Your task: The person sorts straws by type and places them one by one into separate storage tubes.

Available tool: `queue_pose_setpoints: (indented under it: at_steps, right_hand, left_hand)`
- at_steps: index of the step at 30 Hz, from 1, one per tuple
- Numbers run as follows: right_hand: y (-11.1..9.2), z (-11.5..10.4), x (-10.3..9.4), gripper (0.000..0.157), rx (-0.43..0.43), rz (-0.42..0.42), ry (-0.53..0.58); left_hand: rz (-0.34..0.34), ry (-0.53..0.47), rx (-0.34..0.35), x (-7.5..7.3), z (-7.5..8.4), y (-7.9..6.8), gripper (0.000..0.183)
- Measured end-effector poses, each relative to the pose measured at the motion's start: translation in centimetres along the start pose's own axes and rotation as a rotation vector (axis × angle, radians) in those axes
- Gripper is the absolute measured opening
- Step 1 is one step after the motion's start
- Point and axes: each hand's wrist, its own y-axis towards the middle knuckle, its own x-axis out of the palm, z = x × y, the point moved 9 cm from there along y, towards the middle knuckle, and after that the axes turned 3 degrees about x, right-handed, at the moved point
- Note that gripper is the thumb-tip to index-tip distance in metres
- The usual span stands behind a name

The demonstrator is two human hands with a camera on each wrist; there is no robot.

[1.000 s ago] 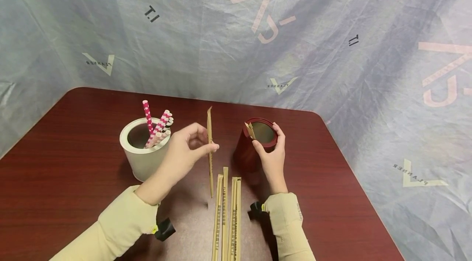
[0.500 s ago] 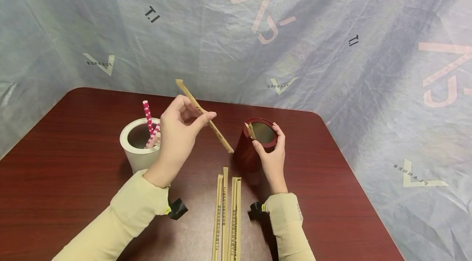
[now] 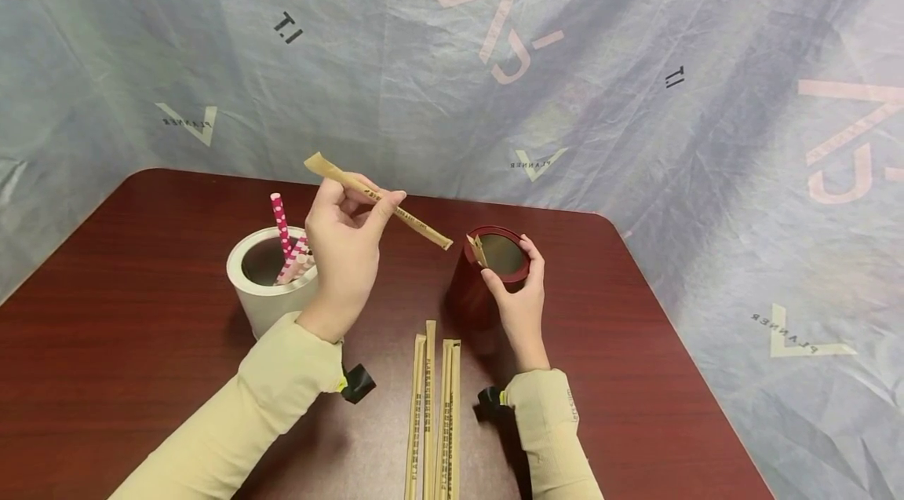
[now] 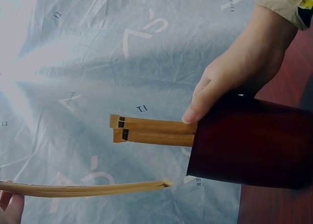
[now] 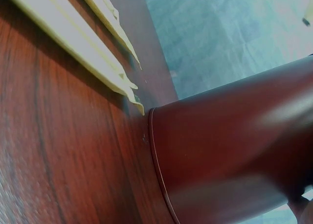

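My left hand (image 3: pixel 346 257) pinches a paper-wrapped straw (image 3: pixel 413 221) between thumb and fingers, in the air above the table. The straw slants down to the right, its lower end close to the rim of a dark red cylindrical holder (image 3: pixel 473 288). With thumb and fingers my right hand (image 3: pixel 519 296) grips that holder at its rim. In the left wrist view, two wrapped straws (image 4: pixel 154 131) stick out of the holder's mouth, beside the right thumb. The holder's base meets the table in the right wrist view.
Several wrapped straws (image 3: pixel 429 414) lie side by side on the dark red wooden table (image 3: pixel 141 374), between my forearms. Left of them stands a white cylindrical holder (image 3: pixel 247 300) with pink patterned straws (image 3: pixel 281 221). A grey printed cloth (image 3: pixel 395 76) hangs behind the table.
My left hand has risen and carried the wrapped straw up from near the table. The straw has swung from upright to a shallow slant towards the red holder. My right hand keeps its place.
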Motion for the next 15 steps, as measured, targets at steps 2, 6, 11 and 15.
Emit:
queue_pose_setpoints:
  at_steps: [2,6,11,15]
  right_hand:
    - [0.0,-0.2,0.0,0.075,0.008,-0.002,0.002]
    - [-0.4,-1.8,-0.1,0.074,0.01,-0.006,0.001]
    - [-1.0,-3.6,0.0,0.072,0.004,-0.004,-0.009]
    - [-1.0,-3.9,0.1,0.071,0.002,-0.006,-0.01]
  left_hand:
    - [-0.001,-0.018,-0.002,0.3,-0.1,-0.1,0.02]
    - [-0.034,-0.051,-0.007,1.3,-0.5,-0.6,0.02]
    - [-0.07,-0.076,-0.01,2.6,-1.4,-1.1,0.022]
    - [-0.104,-0.065,-0.024,3.2,-2.3,-1.6,0.023]
